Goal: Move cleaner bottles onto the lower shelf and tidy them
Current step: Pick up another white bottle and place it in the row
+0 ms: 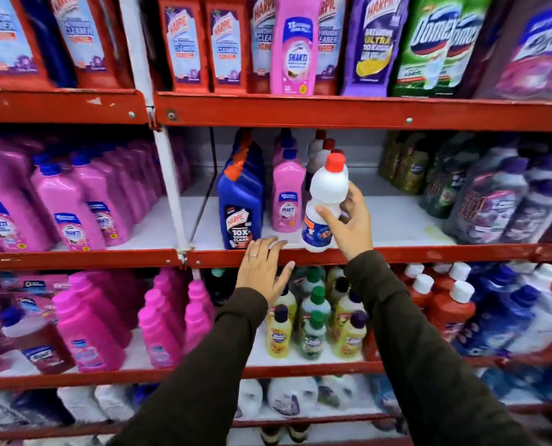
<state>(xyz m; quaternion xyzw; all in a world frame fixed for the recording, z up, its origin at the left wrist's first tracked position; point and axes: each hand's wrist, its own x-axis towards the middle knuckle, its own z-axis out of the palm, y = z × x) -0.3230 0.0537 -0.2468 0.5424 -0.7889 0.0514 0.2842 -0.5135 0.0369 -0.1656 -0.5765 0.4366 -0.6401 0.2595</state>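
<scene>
My right hand grips a white cleaner bottle with a red cap, tilted slightly, its base at the front lip of the middle shelf. My left hand lies flat and open on that red shelf edge, fingers over the lip, holding nothing. Behind the white bottle stand more red-capped white bottles. To their left a row of pink bottles and a row of blue Harpic bottles run back into the shelf.
The white middle shelf has bare board right of my hand, then dark purple bottles. The shelf below holds small yellow and green bottles, pink bottles and red ones. A white upright post divides the bays.
</scene>
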